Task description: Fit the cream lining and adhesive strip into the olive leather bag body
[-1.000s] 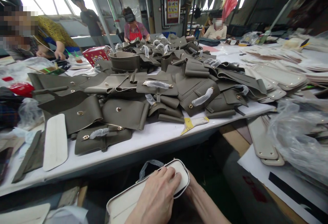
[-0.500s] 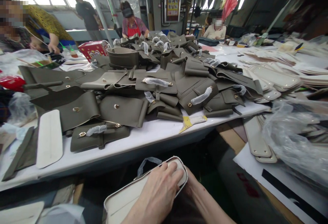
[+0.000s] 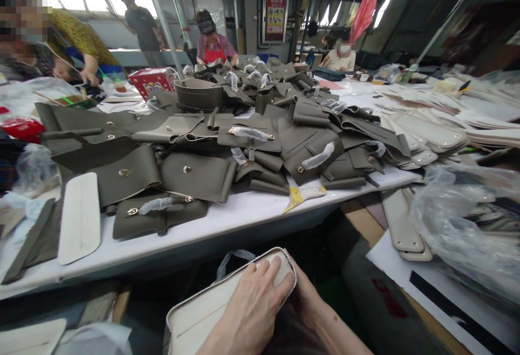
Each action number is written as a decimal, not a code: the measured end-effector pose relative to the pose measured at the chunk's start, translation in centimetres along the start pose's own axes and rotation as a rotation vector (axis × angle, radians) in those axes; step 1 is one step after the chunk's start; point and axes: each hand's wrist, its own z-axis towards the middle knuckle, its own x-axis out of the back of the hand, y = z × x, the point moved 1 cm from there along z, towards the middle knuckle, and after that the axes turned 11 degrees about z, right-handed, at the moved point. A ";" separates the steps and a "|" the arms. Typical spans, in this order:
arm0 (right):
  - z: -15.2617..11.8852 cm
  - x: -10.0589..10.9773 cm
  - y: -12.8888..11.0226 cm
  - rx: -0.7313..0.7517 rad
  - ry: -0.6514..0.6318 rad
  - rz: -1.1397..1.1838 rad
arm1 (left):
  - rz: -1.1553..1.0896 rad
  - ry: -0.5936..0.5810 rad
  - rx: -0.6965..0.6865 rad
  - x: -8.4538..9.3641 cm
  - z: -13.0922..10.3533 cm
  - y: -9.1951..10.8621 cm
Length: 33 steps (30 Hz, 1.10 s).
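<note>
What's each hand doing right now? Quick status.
Left hand: open, fingers flat on the cream bag panel.
Right hand: against the panel's right end; grip cannot be told.

Wall poster [image 3: 275,13]: text too small to read

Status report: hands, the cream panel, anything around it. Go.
Left hand flat on cream panel, fingers at its rounded end. Right hand under that end. Grey bag pieces piled on table ahead, apart.
</note>
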 end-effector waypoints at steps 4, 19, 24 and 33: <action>-1.2 0.7 -0.4 -0.242 0.075 0.217 | -0.069 0.008 0.006 0.4 -0.2 -0.3; -1.1 1.3 -4.6 -0.229 0.050 -0.102 | -0.206 0.081 0.145 1.0 4.0 -4.1; -1.3 1.1 -5.1 -0.328 0.064 -0.019 | -0.464 -0.012 0.133 0.5 5.7 -6.2; -0.9 2.4 -3.2 -0.438 0.163 0.183 | -0.723 -0.199 0.083 -1.2 7.2 -8.0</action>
